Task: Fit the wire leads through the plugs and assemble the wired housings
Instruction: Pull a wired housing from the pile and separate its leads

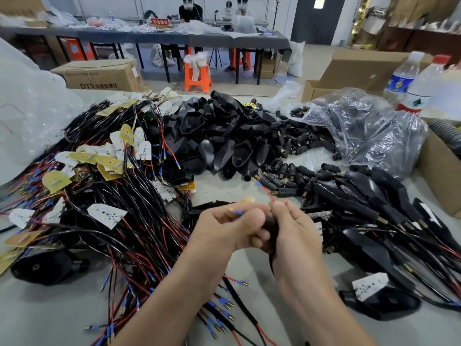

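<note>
Both hands meet low in the middle of the head view. My left hand (232, 228) pinches a wire lead with a blue sleeve and brass tip (235, 211). My right hand (294, 231) grips a black plug housing (270, 227) between the palms, mostly hidden. A red lead (265, 191) rises from my right fingertips to another blue-sleeved tip. A black cable hangs below my right hand.
A tangle of red and black wire leads with LED boards (107, 186) covers the left. Empty black housings (219, 136) pile at centre. Small black plugs (294, 151) spill from a plastic bag (369, 128). Finished wired housings (374, 221) lie right. Two bottles (409, 83) and cardboard boxes stand behind.
</note>
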Available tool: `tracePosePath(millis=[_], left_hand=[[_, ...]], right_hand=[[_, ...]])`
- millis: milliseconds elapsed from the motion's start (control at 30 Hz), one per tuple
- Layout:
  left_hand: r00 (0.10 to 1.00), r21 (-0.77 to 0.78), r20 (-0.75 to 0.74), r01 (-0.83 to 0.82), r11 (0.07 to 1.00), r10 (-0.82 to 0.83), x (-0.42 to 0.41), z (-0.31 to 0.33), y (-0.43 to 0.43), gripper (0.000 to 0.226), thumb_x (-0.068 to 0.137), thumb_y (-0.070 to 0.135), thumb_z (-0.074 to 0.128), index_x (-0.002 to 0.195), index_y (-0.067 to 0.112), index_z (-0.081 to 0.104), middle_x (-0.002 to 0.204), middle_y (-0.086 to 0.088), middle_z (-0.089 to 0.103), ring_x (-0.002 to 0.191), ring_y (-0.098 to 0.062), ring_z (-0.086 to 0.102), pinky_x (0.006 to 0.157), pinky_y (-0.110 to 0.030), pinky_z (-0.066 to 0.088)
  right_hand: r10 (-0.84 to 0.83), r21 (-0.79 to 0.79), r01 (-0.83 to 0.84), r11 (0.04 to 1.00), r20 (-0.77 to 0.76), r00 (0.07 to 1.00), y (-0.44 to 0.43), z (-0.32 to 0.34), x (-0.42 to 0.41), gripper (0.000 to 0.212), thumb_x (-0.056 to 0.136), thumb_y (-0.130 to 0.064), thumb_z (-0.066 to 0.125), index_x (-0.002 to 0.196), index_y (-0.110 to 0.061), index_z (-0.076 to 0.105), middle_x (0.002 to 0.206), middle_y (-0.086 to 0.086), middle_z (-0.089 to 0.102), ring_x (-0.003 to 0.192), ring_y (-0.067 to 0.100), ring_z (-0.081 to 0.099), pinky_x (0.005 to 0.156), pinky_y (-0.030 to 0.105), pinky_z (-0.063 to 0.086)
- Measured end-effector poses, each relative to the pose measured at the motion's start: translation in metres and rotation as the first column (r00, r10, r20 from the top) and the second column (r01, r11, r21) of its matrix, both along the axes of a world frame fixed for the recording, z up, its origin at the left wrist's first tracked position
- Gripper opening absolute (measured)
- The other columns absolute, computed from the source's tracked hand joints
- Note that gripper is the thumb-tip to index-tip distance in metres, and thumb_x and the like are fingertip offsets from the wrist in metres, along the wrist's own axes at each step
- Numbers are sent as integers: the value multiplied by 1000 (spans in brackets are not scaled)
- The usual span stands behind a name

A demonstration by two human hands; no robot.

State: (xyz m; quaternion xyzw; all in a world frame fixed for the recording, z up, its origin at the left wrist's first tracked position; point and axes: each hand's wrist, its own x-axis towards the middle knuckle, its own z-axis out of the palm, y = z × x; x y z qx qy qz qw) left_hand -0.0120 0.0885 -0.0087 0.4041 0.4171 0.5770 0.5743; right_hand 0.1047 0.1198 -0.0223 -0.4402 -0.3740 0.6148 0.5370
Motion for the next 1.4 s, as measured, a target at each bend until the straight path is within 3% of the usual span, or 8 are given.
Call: tracePosePath(millis=[100,333,433,500,667,867,1133,1400], left_hand=[[994,-40,106,-11,999,15,1,3,2,28,89,29,72,100,5,81,90,-18,73,68,-18,67,65,-26,56],[930,-122,140,-323,939,338,-12,4,4,35,103,14,50,93,18,83,100,-15,79,60,-15,65,57,-22,55],[884,-174,210,-386,906,418,-17,7,5,35,105,14,50,93,9,82,98,-18,78,55,-14,63,52,-22,54],[869,-189,210,-414,890,449,-18,7,5,30,106,15,51,100,7,79,96,-18,79,52,-13,62,49,-21,53],[845,-196,194,-465,863,499,-19,6,7,24,106,18,54,100,6,74,91,-18,78,48,-10,56,45,-20,50],[834,-185,198,-484,855,515,-19,6,8,22,104,20,56,95,7,72,86,-15,78,46,-9,56,44,-20,49],[826,-134,159,-524,841,540,-19,4,9,24,104,17,58,88,6,73,85,-17,77,49,-13,60,46,-22,50],[841,-48,79,-533,845,535,-15,6,7,26,103,14,59,83,7,73,79,-16,77,49,-14,63,48,-21,52]], right_hand=[[0,-12,-1,1000,-112,994,-1,5,2,33,105,-14,48,77,-11,66,64,0,58,47,10,49,44,23,44],[-30,110,26,994,33,999,3,15,18,30,98,-9,61,74,-16,77,79,8,74,71,11,61,77,30,47],[-9,90,12,996,-31,999,6,17,26,25,94,4,62,99,-13,79,67,9,69,64,11,61,72,23,52],[27,95,-24,995,-30,999,6,18,29,32,91,10,61,96,-15,82,66,9,67,65,11,62,71,20,52],[43,248,-116,962,282,959,5,21,28,33,84,2,69,80,-26,84,69,-5,73,62,-1,58,60,11,45],[7,343,-216,914,520,854,3,14,25,10,77,-26,72,74,-30,80,63,14,63,58,14,51,58,43,46],[-27,355,-234,905,596,802,-2,13,25,8,74,-31,73,68,-28,77,55,-6,63,51,1,50,51,17,38],[-100,344,-123,931,564,820,-1,8,18,25,81,-13,76,59,-24,70,47,-11,51,45,2,39,46,13,30]])
